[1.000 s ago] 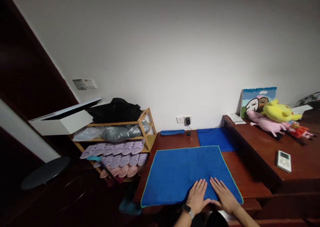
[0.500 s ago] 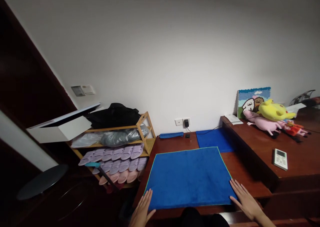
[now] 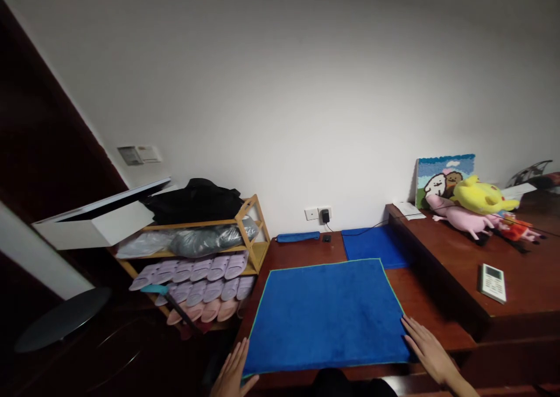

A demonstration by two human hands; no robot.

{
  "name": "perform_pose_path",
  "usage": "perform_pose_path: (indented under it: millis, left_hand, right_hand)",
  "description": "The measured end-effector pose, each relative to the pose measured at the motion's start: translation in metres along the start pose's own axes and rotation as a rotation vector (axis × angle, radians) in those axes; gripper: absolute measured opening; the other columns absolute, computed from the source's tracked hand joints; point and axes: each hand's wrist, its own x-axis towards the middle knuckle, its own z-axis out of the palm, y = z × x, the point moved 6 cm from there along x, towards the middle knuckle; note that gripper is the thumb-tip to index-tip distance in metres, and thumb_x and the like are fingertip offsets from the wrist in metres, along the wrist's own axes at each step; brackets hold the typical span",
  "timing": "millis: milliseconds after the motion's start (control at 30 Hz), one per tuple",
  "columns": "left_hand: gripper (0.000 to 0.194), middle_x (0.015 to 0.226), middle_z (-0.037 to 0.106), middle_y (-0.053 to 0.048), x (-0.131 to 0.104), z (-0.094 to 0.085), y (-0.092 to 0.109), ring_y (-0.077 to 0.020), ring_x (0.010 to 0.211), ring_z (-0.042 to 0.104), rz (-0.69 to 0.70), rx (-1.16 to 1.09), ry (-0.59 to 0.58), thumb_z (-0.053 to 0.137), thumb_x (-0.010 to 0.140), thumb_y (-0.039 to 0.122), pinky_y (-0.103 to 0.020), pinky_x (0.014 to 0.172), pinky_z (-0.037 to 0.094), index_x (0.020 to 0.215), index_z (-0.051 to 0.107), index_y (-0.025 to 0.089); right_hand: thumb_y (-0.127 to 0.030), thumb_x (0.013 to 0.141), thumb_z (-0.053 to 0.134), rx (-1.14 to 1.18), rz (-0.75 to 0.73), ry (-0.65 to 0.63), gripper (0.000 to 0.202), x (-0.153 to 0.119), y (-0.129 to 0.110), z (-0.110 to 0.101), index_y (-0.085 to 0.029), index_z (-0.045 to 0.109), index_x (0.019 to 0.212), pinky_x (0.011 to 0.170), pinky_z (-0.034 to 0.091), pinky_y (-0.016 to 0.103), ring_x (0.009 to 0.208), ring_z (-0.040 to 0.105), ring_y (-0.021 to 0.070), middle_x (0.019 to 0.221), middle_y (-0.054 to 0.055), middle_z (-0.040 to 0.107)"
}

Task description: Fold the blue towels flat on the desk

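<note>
The blue cloth [image 3: 326, 315] lies spread on the wooden table [image 3: 306, 252] at the wearer's twelve o'clock, left hand [image 3: 231, 372] at its eight, right hand [image 3: 426, 349] at its four, fingers straight, gripping nothing, so light, even outward strokes should smooth it best.

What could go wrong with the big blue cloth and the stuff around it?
The left hand and right hand are at opposite sides of the cloth, so an uneven push might wrinkle it. Its near edge lies close to the front of the table, so a tug that way might leave it hanging over. The box sticks out past the end of the rack, so a bump might tip it.
</note>
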Motion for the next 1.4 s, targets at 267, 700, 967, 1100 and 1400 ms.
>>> perform_pose_path:
  millis: [267, 700, 967, 1100, 1400]
  left_hand:
    - [0.054, 0.150, 0.065, 0.000, 0.048, -0.016, 0.033, -0.0263, 0.142, 0.057, -0.077, -0.174, 0.045, 0.045, 0.098, 0.057, -0.045, 0.119, 0.048, 0.143, 0.061, 0.033]
    - [0.058, 0.150, 0.064, -0.011, 0.195, 0.025, 0.065, -0.0296, 0.142, 0.055, -0.091, 0.026, 0.116, 0.035, 0.101, 0.052, -0.048, 0.120, 0.045, 0.138, 0.066, 0.019]
    - [0.059, 0.156, 0.058, -0.014, 0.261, 0.038, 0.026, -0.0312, 0.146, 0.052, -0.162, 0.106, 0.080, 0.037, 0.100, 0.047, -0.049, 0.122, 0.040, 0.145, 0.061, 0.016]
    - [0.060, 0.160, 0.053, -0.012, 0.270, 0.049, 0.016, -0.0300, 0.148, 0.048, -0.188, 0.146, 0.030, 0.036, 0.101, 0.046, -0.050, 0.123, 0.038, 0.151, 0.055, 0.019]
    - [0.059, 0.162, 0.049, -0.014, 0.299, 0.045, 0.024, -0.0308, 0.152, 0.043, -0.165, 0.246, -0.021, 0.035, 0.102, 0.042, -0.055, 0.126, 0.029, 0.153, 0.052, 0.018]
  right_hand:
    - [-0.070, 0.097, 0.031, 0.167, 0.091, 0.232, 0.066, 0.047, 0.021, -0.002, -0.026, 0.076, 0.118, 0.112, 0.052, 0.047, 0.122, 0.068, 0.0312, 0.129, 0.011, 0.075]
    - [-0.038, 0.091, 0.033, 0.148, 0.229, 0.163, 0.055, 0.228, 0.026, -0.048, -0.016, 0.076, 0.117, 0.113, 0.047, 0.039, 0.123, 0.067, 0.0260, 0.128, 0.013, 0.075]
    - [-0.040, 0.090, 0.055, 0.139, 0.339, 0.084, 0.037, 0.283, 0.038, -0.030, -0.017, 0.079, 0.106, 0.089, 0.055, 0.033, 0.103, 0.076, 0.0271, 0.109, 0.013, 0.081]
    - [-0.033, 0.088, 0.059, 0.147, 0.386, 0.066, 0.024, 0.287, 0.043, -0.024, -0.022, 0.079, 0.093, 0.078, 0.053, 0.028, 0.092, 0.077, 0.0241, 0.095, 0.008, 0.082]
    - [-0.037, 0.090, 0.056, 0.182, 0.464, 0.130, 0.028, 0.325, 0.058, -0.041, -0.021, 0.076, 0.099, 0.079, 0.053, 0.027, 0.096, 0.076, 0.0230, 0.101, 0.009, 0.081]
